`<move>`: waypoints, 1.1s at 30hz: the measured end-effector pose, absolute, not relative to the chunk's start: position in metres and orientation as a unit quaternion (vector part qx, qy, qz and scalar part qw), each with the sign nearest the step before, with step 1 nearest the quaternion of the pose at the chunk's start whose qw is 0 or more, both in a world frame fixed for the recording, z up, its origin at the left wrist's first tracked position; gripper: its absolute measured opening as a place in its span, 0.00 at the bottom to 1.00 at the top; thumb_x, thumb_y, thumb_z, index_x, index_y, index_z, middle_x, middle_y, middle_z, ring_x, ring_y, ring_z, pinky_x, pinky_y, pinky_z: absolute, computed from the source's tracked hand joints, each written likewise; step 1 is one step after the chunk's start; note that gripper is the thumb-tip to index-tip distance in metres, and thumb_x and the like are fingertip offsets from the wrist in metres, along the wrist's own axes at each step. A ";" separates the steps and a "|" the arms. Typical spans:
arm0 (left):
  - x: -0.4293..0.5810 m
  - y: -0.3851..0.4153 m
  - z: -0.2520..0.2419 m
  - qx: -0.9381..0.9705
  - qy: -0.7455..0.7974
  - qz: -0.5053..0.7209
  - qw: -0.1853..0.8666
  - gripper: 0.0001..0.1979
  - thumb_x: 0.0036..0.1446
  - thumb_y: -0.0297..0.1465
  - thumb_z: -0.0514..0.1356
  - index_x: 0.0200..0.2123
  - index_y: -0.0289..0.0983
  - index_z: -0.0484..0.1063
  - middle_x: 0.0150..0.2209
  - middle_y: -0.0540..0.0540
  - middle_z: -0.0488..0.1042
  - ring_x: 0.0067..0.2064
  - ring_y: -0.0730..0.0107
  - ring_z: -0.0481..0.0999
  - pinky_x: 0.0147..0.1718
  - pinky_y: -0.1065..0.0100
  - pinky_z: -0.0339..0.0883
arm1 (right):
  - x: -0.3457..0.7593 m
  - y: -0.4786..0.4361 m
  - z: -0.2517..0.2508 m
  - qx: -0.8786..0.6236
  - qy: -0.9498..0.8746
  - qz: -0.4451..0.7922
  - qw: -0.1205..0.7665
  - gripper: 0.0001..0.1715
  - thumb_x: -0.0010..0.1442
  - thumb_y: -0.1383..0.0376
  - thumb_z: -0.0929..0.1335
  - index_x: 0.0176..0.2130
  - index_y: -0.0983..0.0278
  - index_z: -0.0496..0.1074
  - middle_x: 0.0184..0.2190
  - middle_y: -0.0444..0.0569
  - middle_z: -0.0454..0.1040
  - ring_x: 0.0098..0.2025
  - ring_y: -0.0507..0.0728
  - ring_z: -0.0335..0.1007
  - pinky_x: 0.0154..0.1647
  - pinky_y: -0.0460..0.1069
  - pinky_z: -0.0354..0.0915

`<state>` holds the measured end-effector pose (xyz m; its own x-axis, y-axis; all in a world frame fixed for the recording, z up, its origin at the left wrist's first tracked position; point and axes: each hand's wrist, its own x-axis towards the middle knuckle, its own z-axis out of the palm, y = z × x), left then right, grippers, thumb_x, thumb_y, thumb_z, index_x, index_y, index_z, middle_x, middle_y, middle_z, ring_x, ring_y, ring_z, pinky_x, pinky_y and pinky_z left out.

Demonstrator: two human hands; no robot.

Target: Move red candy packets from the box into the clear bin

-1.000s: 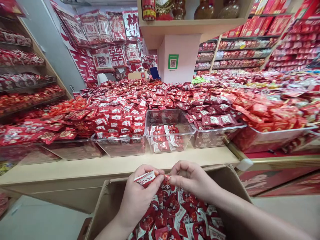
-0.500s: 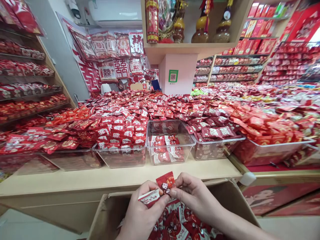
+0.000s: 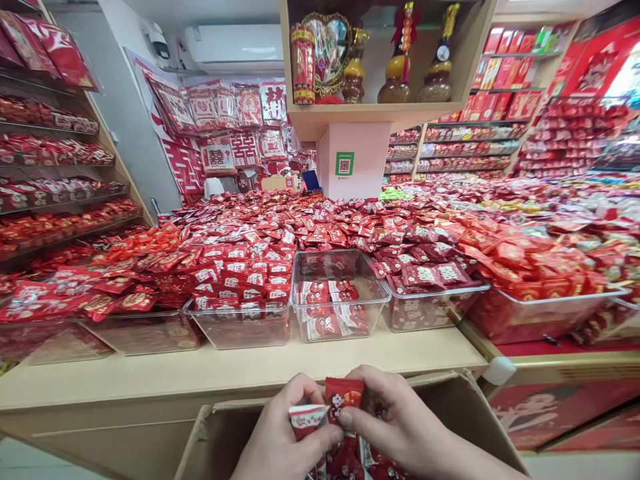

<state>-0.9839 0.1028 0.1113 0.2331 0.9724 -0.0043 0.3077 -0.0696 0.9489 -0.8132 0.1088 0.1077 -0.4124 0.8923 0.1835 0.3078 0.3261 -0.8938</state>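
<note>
My left hand (image 3: 290, 433) is closed on a small red-and-white candy packet (image 3: 307, 417), its pale printed side facing up. Beside it, my right hand (image 3: 393, 417) pinches a red candy packet (image 3: 344, 396) with cartoon figures on it, thumb in front and fingers behind. The two packets are side by side and seem to touch. Both hands are above an open cardboard box (image 3: 213, 427) that holds many similar red packets (image 3: 345, 461). My hands cover part of the box's contents.
A clear plastic bin (image 3: 340, 300) with several packets in low rows stands on the wooden counter (image 3: 240, 370). Fuller bins (image 3: 240, 327) flank it, with heaped red packets behind. A shelf unit (image 3: 380, 113) with bottles overhangs the back; a white knob (image 3: 500, 370) is at the counter's right corner.
The view has tilted up slightly, so everything sits lower in the picture. My right hand has turned the red packet more upright and brought it closer against the left hand's packet.
</note>
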 end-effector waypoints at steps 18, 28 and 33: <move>-1.002 0.130 0.103 0.576 0.542 0.467 0.396 0.09 0.43 0.37 0.59 0.25 0.38 0.65 0.19 0.54 0.68 0.22 0.74 0.68 0.22 0.74 0.60 | -0.805 0.240 0.171 -0.484 -0.637 0.399 0.448 0.10 0.46 0.64 0.68 0.29 0.64 0.64 0.22 0.43 0.67 0.22 0.48 0.60 0.22 0.45 0.58; -1.007 0.132 0.100 0.589 0.549 0.441 0.396 0.09 0.44 0.37 0.58 0.27 0.37 0.65 0.19 0.53 0.68 0.22 0.75 0.66 0.22 0.74 0.60 | -0.840 0.342 0.144 -0.564 -0.519 0.529 0.364 0.14 0.40 0.78 0.69 0.24 0.66 0.61 0.16 0.41 0.68 0.19 0.50 0.65 0.20 0.47 0.65; -1.007 0.135 0.100 0.525 0.517 0.486 0.470 0.12 0.43 0.36 0.59 0.31 0.38 0.64 0.23 0.52 0.70 0.24 0.72 0.71 0.25 0.71 0.66 | -0.841 0.347 0.150 -0.524 -0.535 0.532 0.396 0.08 0.45 0.71 0.68 0.25 0.65 0.62 0.17 0.40 0.67 0.16 0.46 0.61 0.17 0.42 0.60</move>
<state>-1.0069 0.1355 0.0996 -0.0074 0.9997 0.0245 0.0871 -0.0238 0.9959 -0.8406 0.3465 0.1498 -0.1388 0.9812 -0.1339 0.1393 -0.1145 -0.9836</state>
